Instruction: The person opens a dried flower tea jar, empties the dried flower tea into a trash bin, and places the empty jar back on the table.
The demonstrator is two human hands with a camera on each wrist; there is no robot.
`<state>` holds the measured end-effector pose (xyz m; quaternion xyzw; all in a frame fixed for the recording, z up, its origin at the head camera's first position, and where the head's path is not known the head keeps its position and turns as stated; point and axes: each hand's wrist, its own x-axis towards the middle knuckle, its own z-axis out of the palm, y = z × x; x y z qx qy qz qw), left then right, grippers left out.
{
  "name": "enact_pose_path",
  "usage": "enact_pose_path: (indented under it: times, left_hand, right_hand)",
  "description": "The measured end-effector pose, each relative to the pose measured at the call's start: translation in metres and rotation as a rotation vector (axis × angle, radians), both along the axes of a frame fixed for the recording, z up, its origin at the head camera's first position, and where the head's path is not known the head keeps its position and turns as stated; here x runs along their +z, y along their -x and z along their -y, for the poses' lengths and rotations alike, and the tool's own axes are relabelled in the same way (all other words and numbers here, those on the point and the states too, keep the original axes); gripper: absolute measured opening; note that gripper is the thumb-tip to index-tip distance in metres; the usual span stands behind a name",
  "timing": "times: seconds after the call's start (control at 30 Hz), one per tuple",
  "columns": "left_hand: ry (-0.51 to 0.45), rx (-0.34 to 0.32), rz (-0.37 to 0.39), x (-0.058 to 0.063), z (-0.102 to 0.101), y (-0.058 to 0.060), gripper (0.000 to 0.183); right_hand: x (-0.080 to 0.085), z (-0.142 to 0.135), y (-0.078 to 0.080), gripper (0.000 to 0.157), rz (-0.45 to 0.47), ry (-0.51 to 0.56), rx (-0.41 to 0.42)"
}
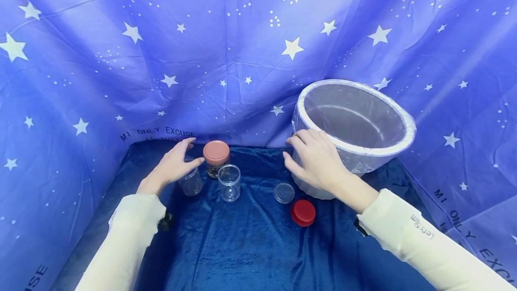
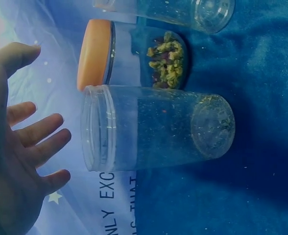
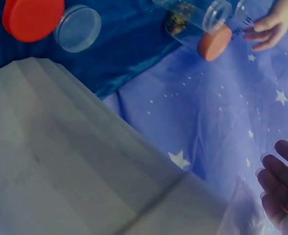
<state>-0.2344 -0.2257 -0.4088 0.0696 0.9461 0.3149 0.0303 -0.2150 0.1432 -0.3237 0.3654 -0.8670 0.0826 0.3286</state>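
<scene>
My left hand (image 1: pixel 171 165) hovers just above a clear plastic jar (image 1: pixel 190 184), thumb and fingers spread. In the left wrist view this jar (image 2: pixel 156 129) has no lid, and small crumbs lie on its bottom; the fingers are apart from its rim. Behind it stands a jar with an orange-pink lid (image 1: pixel 216 152), holding dried yellow and dark pieces (image 2: pixel 167 61). A second clear, lidless jar (image 1: pixel 229 187) stands to their right. My right hand (image 1: pixel 317 160), fingers loosely bent and holding nothing, is in front of the large white-rimmed bin (image 1: pixel 405 134), overlapping its left side.
A clear round lid (image 1: pixel 284 193) and a red lid (image 1: pixel 304 213) lie on the dark blue cloth (image 1: pixel 234 246), left of and in front of the bin. Blue star-patterned curtains (image 1: pixel 226 48) hang around the back and sides.
</scene>
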Motion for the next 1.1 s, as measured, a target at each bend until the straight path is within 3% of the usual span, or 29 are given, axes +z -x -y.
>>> enact_pose_path:
  times: [0.2,0.4,0.6,0.97,1.1]
  left_hand:
    - [0.041,0.008,0.006,0.003,-0.005,0.004,0.078]
    - [0.091,0.010,0.020,0.001,-0.014,0.009,0.082]
    - [0.147,0.024,0.054,0.002,-0.019,0.013,0.085]
    - [0.291,0.034,0.117,0.003,-0.030,0.018,0.087]
    - [0.319,0.055,0.142,0.000,-0.034,0.019,0.089]
  right_hand:
    - [-0.015,0.004,-0.003,0.026,0.060,-0.084,-0.005]
    - [-0.030,0.004,-0.008,0.035,0.145,-0.209,-0.036]
    - [-0.047,0.002,-0.011,0.036,0.214,-0.230,-0.044]
    - [-0.084,-0.010,-0.019,0.039,0.573,-0.220,-0.075]
    - [-0.095,-0.013,-0.023,0.040,0.615,-0.240,-0.085]
